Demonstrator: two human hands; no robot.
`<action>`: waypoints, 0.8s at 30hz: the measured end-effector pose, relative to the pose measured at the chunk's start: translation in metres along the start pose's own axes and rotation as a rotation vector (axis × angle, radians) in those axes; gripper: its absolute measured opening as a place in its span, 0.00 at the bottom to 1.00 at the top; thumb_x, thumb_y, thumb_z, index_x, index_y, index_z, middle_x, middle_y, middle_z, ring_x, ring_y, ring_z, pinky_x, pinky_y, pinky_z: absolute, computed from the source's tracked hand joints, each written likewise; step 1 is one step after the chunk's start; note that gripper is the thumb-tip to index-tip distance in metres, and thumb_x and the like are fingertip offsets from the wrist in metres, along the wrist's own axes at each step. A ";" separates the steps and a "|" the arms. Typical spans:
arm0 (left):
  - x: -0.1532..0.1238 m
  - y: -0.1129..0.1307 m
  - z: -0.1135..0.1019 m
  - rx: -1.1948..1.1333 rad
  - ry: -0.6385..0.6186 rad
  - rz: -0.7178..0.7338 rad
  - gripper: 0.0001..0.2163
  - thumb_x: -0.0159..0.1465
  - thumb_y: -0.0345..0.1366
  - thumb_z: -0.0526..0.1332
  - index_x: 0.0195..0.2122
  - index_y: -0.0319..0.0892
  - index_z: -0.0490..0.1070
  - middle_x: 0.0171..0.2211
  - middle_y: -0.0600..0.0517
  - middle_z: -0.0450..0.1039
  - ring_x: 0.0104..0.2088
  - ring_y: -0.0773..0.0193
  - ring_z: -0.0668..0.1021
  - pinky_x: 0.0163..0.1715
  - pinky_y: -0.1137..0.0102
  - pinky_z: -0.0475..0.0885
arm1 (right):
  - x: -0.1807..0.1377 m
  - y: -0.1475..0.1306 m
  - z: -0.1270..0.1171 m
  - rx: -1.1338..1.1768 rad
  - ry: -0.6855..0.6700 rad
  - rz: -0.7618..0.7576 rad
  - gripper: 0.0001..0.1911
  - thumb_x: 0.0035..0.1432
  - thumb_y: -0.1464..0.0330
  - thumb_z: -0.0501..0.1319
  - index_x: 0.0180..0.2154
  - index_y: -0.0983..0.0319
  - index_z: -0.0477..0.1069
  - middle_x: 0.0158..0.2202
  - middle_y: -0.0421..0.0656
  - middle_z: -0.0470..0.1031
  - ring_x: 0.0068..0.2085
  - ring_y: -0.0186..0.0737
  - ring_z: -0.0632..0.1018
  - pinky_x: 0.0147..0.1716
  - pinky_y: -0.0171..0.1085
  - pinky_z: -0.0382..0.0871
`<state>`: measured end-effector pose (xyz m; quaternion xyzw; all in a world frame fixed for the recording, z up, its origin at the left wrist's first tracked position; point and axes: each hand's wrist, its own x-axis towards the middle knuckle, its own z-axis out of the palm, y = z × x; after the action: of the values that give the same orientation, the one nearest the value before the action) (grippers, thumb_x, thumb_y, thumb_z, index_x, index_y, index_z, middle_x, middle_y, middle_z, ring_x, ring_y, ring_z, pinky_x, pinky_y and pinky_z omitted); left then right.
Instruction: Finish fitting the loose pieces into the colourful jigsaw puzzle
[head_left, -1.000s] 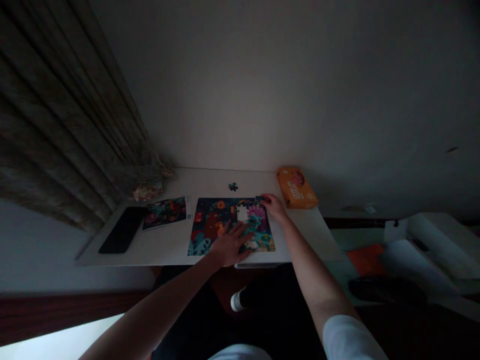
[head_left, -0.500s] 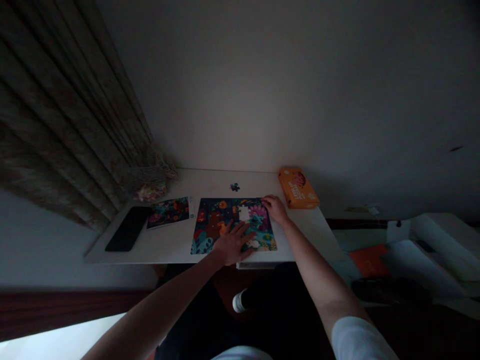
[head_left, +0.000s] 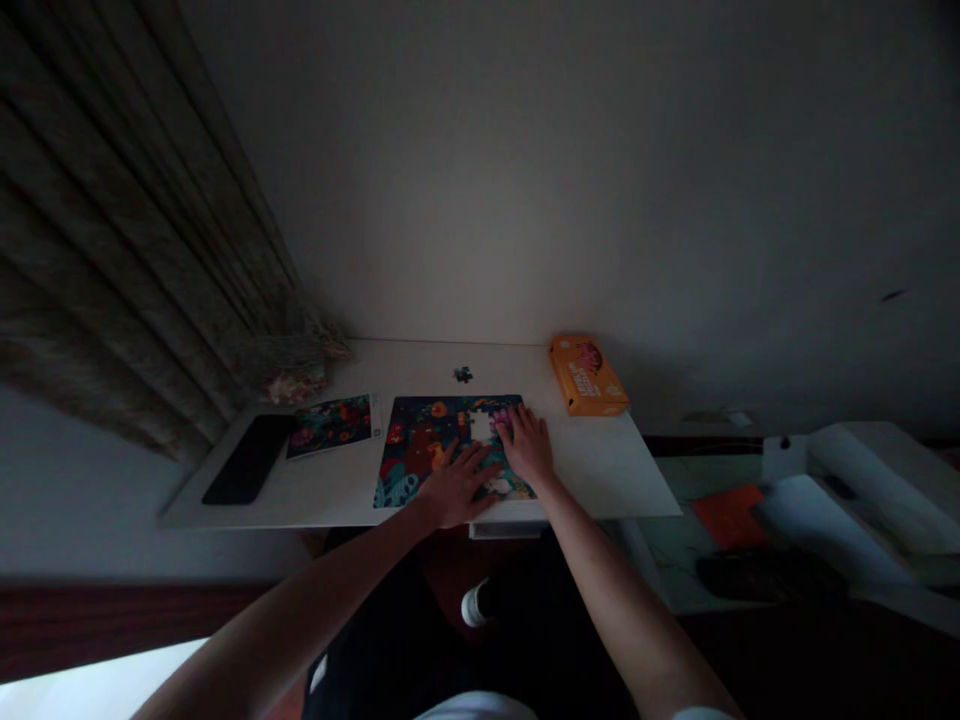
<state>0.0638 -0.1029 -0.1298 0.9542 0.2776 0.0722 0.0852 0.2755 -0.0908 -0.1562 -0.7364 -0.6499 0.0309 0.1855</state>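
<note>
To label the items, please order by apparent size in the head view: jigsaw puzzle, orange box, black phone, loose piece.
1. jigsaw puzzle, clearly largest.
2. black phone and orange box: look alike, unranked.
3. loose piece, smallest.

The left hand (head_left: 452, 487) and right hand (head_left: 527, 447) cover the near right part of the puzzle (head_left: 420, 447). The loose piece (head_left: 463, 375) is too small to read. Dimness hides the print on the orange box (head_left: 587, 374).

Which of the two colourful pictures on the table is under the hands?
The big puzzle in the middle: both hands lie on it. The smaller picture sheet lies untouched to its left, beside the phone.
</note>
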 end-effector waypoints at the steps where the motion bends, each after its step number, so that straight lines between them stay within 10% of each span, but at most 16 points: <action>1: 0.000 -0.001 0.000 0.002 -0.002 0.004 0.26 0.74 0.56 0.51 0.69 0.53 0.66 0.72 0.45 0.61 0.72 0.46 0.61 0.72 0.41 0.47 | 0.000 -0.001 -0.003 -0.003 -0.005 0.004 0.34 0.76 0.52 0.43 0.70 0.67 0.63 0.73 0.59 0.59 0.72 0.60 0.61 0.70 0.60 0.48; 9: 0.007 -0.011 -0.010 -0.109 -0.109 -0.004 0.23 0.71 0.49 0.61 0.66 0.53 0.69 0.71 0.44 0.63 0.71 0.45 0.64 0.71 0.40 0.52 | -0.001 -0.003 -0.010 -0.010 -0.025 0.014 0.33 0.75 0.52 0.44 0.68 0.65 0.65 0.72 0.57 0.61 0.71 0.60 0.61 0.70 0.59 0.47; 14: 0.027 -0.033 -0.021 -0.294 0.005 -0.070 0.14 0.70 0.36 0.58 0.53 0.49 0.79 0.59 0.47 0.76 0.59 0.54 0.77 0.64 0.56 0.68 | -0.001 -0.001 -0.004 0.045 0.043 -0.004 0.30 0.75 0.53 0.47 0.67 0.63 0.67 0.70 0.57 0.65 0.70 0.60 0.64 0.69 0.61 0.50; 24: 0.122 -0.124 -0.049 -0.290 0.217 -0.570 0.18 0.67 0.33 0.61 0.58 0.42 0.73 0.63 0.40 0.71 0.63 0.51 0.73 0.62 0.60 0.67 | -0.001 0.001 -0.001 0.122 0.134 -0.010 0.27 0.73 0.54 0.50 0.64 0.59 0.69 0.66 0.56 0.70 0.68 0.59 0.66 0.68 0.62 0.52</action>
<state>0.0925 0.0719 -0.0965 0.8029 0.5275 0.1854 0.2068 0.2764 -0.0917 -0.1560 -0.7209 -0.6366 0.0200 0.2732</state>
